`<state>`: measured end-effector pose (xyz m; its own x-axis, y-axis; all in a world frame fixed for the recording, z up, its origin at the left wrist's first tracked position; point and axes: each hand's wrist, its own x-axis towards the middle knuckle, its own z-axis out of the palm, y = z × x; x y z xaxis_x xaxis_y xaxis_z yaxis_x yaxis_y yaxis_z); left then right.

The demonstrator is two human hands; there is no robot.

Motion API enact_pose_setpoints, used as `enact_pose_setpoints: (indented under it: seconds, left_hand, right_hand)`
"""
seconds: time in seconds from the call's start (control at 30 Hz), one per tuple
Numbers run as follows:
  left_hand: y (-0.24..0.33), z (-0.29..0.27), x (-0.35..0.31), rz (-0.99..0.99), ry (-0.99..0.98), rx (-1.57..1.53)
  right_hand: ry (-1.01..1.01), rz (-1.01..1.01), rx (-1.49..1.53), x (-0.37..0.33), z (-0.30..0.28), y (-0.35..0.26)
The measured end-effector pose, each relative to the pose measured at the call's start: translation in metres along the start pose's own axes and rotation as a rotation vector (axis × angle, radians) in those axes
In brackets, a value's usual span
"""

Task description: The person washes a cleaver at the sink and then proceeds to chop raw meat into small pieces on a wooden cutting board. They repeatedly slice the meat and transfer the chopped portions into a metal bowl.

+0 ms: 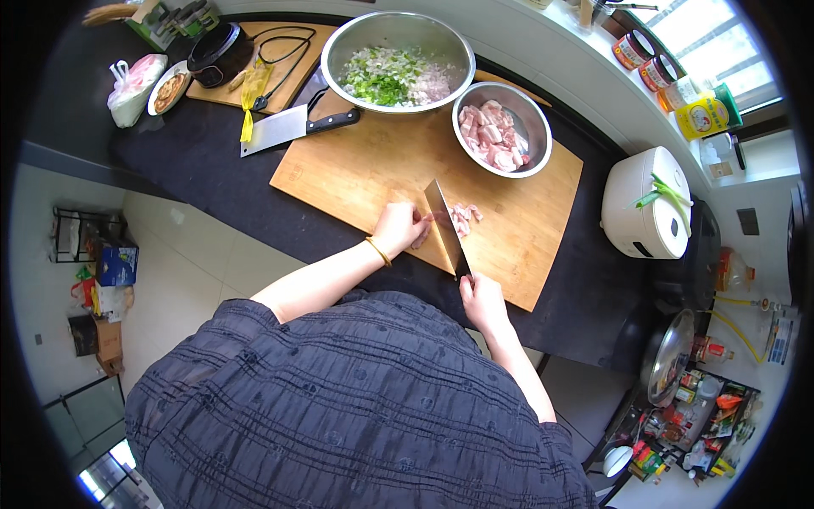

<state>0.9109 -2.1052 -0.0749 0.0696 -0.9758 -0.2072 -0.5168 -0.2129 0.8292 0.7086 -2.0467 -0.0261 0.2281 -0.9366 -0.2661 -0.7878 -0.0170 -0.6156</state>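
Note:
My right hand (485, 301) is closed round the black handle of a cleaver (448, 227), whose broad blade stands on edge on the wooden cutting board (356, 161). Left of the blade, my left hand (400, 229) has its fingers curled down on a piece of raw meat (420, 240), which they partly cover. Small chopped meat bits (462, 219) lie just right of the blade. On the board's far right sits a steel bowl (543, 140) with pink meat chunks (492, 134). Behind it, a larger steel bowl (462, 51) holds chopped greens and pale minced bits (398, 78).
A second cleaver (284, 129) lies left of the board on the dark counter. Beyond it are a smaller board (309, 59) with a black appliance (220, 55) and cord, a plate (170, 87) and a plastic bag (136, 89). A white rice cooker (647, 204) stands at right.

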Motion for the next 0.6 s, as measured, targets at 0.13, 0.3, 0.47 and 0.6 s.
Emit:
enact_pose_setpoints:
  seconds: [0.13, 0.3, 0.47, 0.6]
  left_hand:
    - [-0.006, 0.005, 0.002, 0.045, 0.034, 0.112]
    - [-0.009, 0.006, 0.012, -0.097, -0.127, 0.038]
    - [-0.013, 0.008, 0.007, -0.112, -0.175, -0.086]
    - [-0.027, 0.007, 0.002, -0.205, -0.055, -0.364]
  right_hand:
    - [-0.024, -0.003, -0.066, 0.006, 0.006, -0.002]
    - [0.027, -0.049, -0.116, 0.028, 0.03, -0.004]
    - [0.088, -0.069, -0.126, 0.049, 0.032, -0.013]
    - [0.018, 0.12, 0.168, 0.052, 0.027, 0.014]
